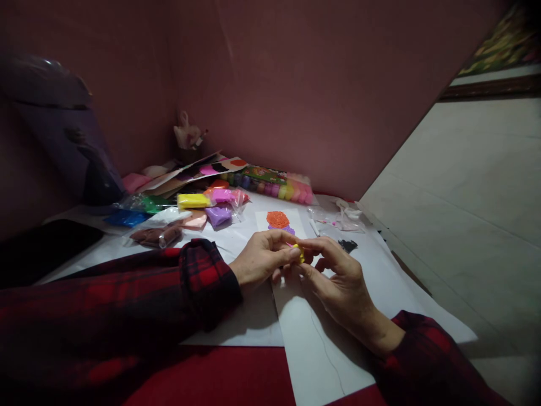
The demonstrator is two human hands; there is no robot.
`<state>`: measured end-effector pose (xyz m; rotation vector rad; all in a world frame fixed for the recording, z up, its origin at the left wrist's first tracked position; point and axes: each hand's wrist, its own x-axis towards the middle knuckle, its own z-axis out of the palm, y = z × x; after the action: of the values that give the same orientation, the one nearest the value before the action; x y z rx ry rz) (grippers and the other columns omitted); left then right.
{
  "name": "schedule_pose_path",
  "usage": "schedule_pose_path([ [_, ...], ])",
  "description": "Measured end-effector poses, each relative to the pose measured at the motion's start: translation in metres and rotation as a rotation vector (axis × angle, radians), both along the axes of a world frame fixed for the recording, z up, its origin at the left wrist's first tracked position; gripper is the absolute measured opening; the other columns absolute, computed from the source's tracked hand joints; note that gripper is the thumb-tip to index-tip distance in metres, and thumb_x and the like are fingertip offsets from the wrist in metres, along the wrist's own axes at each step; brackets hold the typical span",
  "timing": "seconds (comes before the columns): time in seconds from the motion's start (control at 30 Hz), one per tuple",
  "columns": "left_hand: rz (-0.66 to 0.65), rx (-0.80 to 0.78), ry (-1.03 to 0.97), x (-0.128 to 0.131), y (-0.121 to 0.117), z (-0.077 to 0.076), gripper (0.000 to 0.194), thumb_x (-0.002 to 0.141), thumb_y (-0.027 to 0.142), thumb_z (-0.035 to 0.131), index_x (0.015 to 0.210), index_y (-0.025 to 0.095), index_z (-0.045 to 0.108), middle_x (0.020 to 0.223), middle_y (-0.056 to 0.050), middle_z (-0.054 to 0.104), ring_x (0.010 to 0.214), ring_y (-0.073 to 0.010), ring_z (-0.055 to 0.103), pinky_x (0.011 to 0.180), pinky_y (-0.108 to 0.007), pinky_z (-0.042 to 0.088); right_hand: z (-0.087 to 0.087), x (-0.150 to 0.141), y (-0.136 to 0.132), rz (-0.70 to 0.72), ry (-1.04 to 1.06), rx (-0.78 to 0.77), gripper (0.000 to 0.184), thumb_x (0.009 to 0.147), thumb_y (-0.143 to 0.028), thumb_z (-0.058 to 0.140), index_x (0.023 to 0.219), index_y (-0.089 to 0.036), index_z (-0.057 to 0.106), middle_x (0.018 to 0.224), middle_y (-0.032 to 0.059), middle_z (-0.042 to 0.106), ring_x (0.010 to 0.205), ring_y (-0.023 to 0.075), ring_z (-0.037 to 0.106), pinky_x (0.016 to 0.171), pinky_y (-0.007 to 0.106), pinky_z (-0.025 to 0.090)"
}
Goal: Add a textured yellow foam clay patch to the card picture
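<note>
Yellow piece (299, 253) sits just below the frame's center, pinched between the fingertips of the left hand (264, 258) and the right hand (338, 279). Card (262, 219) with orange and purple patches lies directly above the hands. Bagged yellow clay (193, 201) rests left of center; a black piece (347, 245) lies right of the right hand.

The left hand (262, 256) and right hand (340, 276) hide part of the yellow piece (300, 254), its full shape unclear, and cover the lower part of the purple shape (288, 229). The black scrap (348, 245) is too small to make out. The left edge cuts off the black object (46, 248); the picture frame (494, 88) runs out at the right. Both sleeves (127, 304) are cropped. The figure (91, 160) on the tub (46, 127) is blurred.
</note>
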<state>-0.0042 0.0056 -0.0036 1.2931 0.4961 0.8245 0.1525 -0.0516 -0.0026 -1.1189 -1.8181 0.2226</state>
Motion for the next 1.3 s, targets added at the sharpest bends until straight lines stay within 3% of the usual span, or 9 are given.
schedule_pose_path([
  [0.17, 0.008, -0.012, 0.006, 0.0006, -0.0009, 0.0018, 0.051, 0.066, 0.044, 0.077, 0.098, 0.01, 0.057, 0.065, -0.002, 0.063, 0.046, -0.0084, 0.052, 0.039, -0.017, 0.038, 0.001, -0.0001, -0.001, 0.024, -0.021, -0.01, 0.018, 0.084, -0.012, 0.062, 0.099, -0.02, 0.064, 0.082, 0.0013, 0.058, 0.068, 0.0142, 0.055, 0.054, 0.026, 0.045],
  [0.37, 0.014, -0.017, 0.031, 0.0008, -0.0028, 0.0035, 0.044, 0.075, 0.056, 0.065, 0.076, 0.012, 0.058, 0.057, 0.001, 0.059, 0.041, -0.0065, 0.048, 0.039, -0.017, 0.035, 0.002, 0.0003, -0.0014, -0.021, 0.017, 0.018, 0.003, 0.084, -0.016, 0.064, 0.085, -0.019, 0.065, 0.077, 0.0008, 0.062, 0.065, 0.0137, 0.056, 0.055, 0.027, 0.044],
  [0.6, -0.007, -0.011, 0.035, -0.0008, 0.0003, 0.0027, 0.043, 0.069, 0.053, 0.072, 0.068, 0.011, 0.061, 0.054, 0.001, 0.057, 0.043, -0.0061, 0.046, 0.041, -0.017, 0.032, -0.003, 0.003, 0.0013, -0.002, 0.041, 0.027, 0.007, 0.083, -0.02, 0.068, 0.09, -0.021, 0.065, 0.076, 0.0003, 0.061, 0.064, 0.0143, 0.056, 0.054, 0.028, 0.043],
  [0.83, -0.115, 0.039, 0.072, -0.0011, -0.0005, 0.0047, 0.044, 0.076, 0.055, 0.065, 0.071, 0.012, 0.061, 0.056, 0.002, 0.056, 0.042, -0.0053, 0.044, 0.041, -0.017, 0.032, 0.0004, 0.0032, -0.0011, -0.002, 0.014, 0.038, 0.006, 0.083, -0.017, 0.066, 0.088, -0.02, 0.064, 0.074, -0.0007, 0.058, 0.062, 0.0129, 0.055, 0.051, 0.026, 0.044],
  [1.1, -0.044, 0.067, 0.12, -0.0006, -0.0015, 0.0034, 0.048, 0.075, 0.06, 0.063, 0.065, 0.014, 0.053, 0.05, 0.005, 0.049, 0.04, -0.0053, 0.041, 0.04, -0.018, 0.029, 0.0002, 0.0003, -0.0011, -0.008, -0.005, 0.03, 0.012, 0.08, -0.019, 0.07, 0.089, -0.019, 0.063, 0.074, -0.0009, 0.057, 0.062, 0.0127, 0.054, 0.05, 0.026, 0.045],
  [1.3, -0.063, 0.063, 0.109, -0.0007, -0.0022, 0.0052, 0.053, 0.072, 0.065, 0.063, 0.065, 0.012, 0.056, 0.052, 0.003, 0.051, 0.041, -0.0058, 0.041, 0.041, -0.018, 0.028, 0.0015, 0.002, -0.0021, -0.009, -0.012, 0.089, 0.011, 0.082, -0.016, 0.068, 0.092, -0.019, 0.066, 0.075, -0.0001, 0.057, 0.065, 0.013, 0.053, 0.053, 0.026, 0.044],
])
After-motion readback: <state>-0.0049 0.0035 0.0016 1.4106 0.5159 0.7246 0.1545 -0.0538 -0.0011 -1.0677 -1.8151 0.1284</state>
